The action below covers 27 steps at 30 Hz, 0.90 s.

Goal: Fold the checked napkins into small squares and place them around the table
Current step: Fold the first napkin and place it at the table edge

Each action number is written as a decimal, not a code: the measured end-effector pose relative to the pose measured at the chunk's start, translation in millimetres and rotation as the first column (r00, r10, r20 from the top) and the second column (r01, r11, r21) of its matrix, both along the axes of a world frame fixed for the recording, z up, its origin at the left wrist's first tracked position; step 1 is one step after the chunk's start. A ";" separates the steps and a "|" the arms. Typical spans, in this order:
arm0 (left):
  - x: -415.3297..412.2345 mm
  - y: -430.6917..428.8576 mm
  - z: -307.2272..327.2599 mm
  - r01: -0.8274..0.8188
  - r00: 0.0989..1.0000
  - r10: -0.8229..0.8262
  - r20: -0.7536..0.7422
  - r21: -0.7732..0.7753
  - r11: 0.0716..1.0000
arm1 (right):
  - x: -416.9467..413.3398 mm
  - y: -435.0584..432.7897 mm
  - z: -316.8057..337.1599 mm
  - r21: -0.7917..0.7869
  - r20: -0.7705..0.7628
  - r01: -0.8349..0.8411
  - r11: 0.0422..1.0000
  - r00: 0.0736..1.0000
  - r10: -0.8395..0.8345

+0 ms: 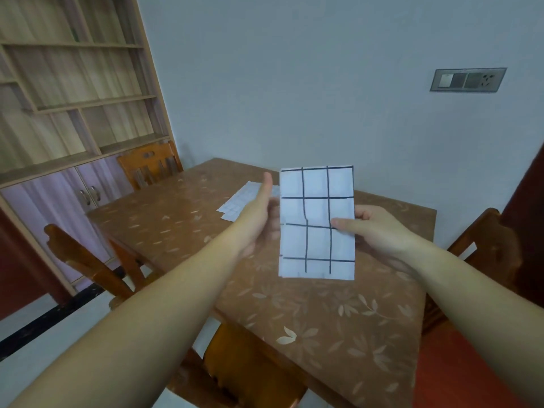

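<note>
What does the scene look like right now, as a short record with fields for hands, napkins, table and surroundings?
held napkin: white with dark checks, folded to an upright rectangle, in the air above the table
right hand: pinches its right edge, thumb on the front
left hand: at its left edge, thumb up, fingers hidden behind it
other napkins: lying flat on the table's far part
table: brown leaf-patterned cover
surroundings: wooden chairs, shelf unit, wall switch panel
</note>
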<state>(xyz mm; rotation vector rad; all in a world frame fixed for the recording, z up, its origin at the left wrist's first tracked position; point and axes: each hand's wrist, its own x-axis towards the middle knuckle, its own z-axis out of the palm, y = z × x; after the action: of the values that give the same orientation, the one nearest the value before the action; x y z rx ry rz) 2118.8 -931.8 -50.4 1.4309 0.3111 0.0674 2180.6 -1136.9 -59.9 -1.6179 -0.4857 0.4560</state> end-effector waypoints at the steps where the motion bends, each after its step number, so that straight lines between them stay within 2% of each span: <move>1: 0.1 -0.5 -7.5 0.065 0.998 -0.065 -0.025 0.003 0.998 | 0.9 -1.3 -1.3 0.010 -0.015 0.023 1.000 1.000 -0.023; 3: -1.2 -3.2 -18.4 0.150 0.989 -0.149 -0.012 0.101 0.984 | 2.9 -4.0 -6.5 -0.009 -0.033 0.056 0.998 0.998 -0.056; 5: -0.7 -6.9 -23.6 0.153 0.987 -0.158 0.017 0.159 0.975 | 5.6 -7.2 -12.4 -0.051 -0.053 0.064 0.997 0.996 -0.067; 12: 4.6 -7.5 -29.4 0.149 0.988 -0.153 0.005 0.222 0.964 | 11.5 -25.6 -21.7 -0.150 -0.136 -0.024 0.988 0.991 0.003; 16: 3.5 -9.9 -29.0 0.187 0.982 -0.189 0.001 0.117 0.975 | 15.2 -32.7 -25.0 -0.082 -0.181 -0.049 0.995 0.983 0.034; 22: 3.2 -10.8 -29.5 0.208 0.978 -0.207 0.019 -0.076 0.975 | 20.1 -34.2 -25.0 0.129 -0.222 -0.052 0.990 0.972 0.080; 27: 6.2 -5.9 -29.3 0.200 0.980 -0.199 0.020 -0.094 0.975 | 21.0 -32.0 -20.0 0.156 -0.222 -0.041 0.987 0.972 0.076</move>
<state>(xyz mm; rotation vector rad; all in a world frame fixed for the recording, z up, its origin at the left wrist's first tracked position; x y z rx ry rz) 2125.0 -937.7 -79.6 1.3598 0.1588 -0.1026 2201.7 -1168.9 -79.9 -1.3888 -0.3858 0.6264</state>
